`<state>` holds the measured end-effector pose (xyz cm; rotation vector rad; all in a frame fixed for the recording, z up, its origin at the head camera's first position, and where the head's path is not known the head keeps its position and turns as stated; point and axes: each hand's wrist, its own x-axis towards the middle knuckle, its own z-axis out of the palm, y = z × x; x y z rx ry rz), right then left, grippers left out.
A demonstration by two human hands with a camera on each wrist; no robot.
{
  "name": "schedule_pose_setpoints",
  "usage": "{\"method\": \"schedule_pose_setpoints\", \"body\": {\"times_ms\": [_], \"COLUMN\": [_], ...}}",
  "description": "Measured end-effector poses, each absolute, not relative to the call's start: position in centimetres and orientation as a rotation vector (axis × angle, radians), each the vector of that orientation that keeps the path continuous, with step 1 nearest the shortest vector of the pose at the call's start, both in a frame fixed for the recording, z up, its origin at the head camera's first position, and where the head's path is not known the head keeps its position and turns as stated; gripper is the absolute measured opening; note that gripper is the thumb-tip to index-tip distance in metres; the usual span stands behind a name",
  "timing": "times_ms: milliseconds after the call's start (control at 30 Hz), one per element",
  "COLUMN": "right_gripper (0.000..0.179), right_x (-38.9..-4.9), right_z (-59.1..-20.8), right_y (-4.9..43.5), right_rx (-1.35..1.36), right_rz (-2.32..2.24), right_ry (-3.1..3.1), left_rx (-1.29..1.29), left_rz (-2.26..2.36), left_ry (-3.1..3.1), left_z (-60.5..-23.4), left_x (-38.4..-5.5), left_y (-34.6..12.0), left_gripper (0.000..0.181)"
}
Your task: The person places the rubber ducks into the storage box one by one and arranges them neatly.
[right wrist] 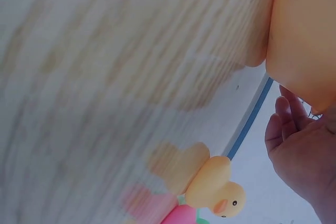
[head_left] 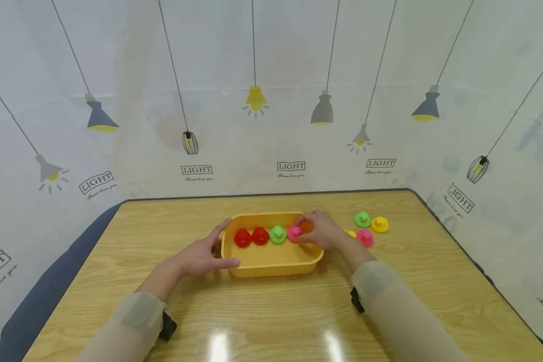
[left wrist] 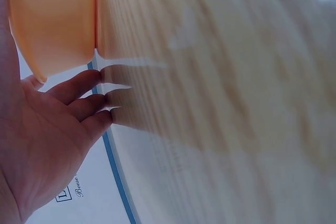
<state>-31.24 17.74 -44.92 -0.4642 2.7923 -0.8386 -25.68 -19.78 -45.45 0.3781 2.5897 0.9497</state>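
Observation:
A yellow plastic bin (head_left: pixel 271 272) stands on the table. In a row inside it sit a red rubber duck (head_left: pixel 242 238), another red duck (head_left: pixel 260 236), a green duck (head_left: pixel 278 235) and a pink duck (head_left: pixel 293 233). My right hand (head_left: pixel 321 231) reaches over the bin's right end and pinches the pink duck between thumb and fingers. At the left end my left hand (head_left: pixel 201 255) holds the bin, thumb along the front rim and forefinger at the back rim. The other fingers (left wrist: pixel 86 106) stretch beside the wall in the left wrist view.
Right of the bin lie a green duck (head_left: pixel 362 219), a yellow duck (head_left: pixel 380 224), a pink duck (head_left: pixel 365 237) and another yellow duck (head_left: pixel 350 233), partly hidden by my right arm. A lamp-patterned cloth (head_left: pixel 244 151) encloses the wooden table (head_left: pixel 271 317) at back and sides.

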Motion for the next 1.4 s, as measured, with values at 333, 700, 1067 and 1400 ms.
{"method": "schedule_pose_setpoints", "body": {"times_ms": [333,700,1067,1400], "right_gripper": [0.034,0.042,0.045,0.045], "right_x": [-31.5,-31.0,-30.2,-28.8], "right_z": [-45.1,-45.0,-44.5,-43.1], "right_y": [17.6,17.5,19.2,23.9], "right_rx": [-0.448,-0.444,-0.526,-0.542], "right_rz": [-0.857,-0.908,-1.070,-1.124], "right_ry": [2.776,2.799,2.899,2.893], "left_rx": [0.355,0.391,0.416,0.385], "left_rz": [0.950,0.932,0.934,0.929], "left_ry": [2.586,2.596,2.608,2.605], "left_z": [-45.6,-45.5,-45.4,-45.5], "left_x": [-25.8,-25.7,-25.7,-25.8], "left_y": [-19.9,-19.9,-19.8,-19.9], "left_gripper": [0.122,0.123,0.123,0.121]}}
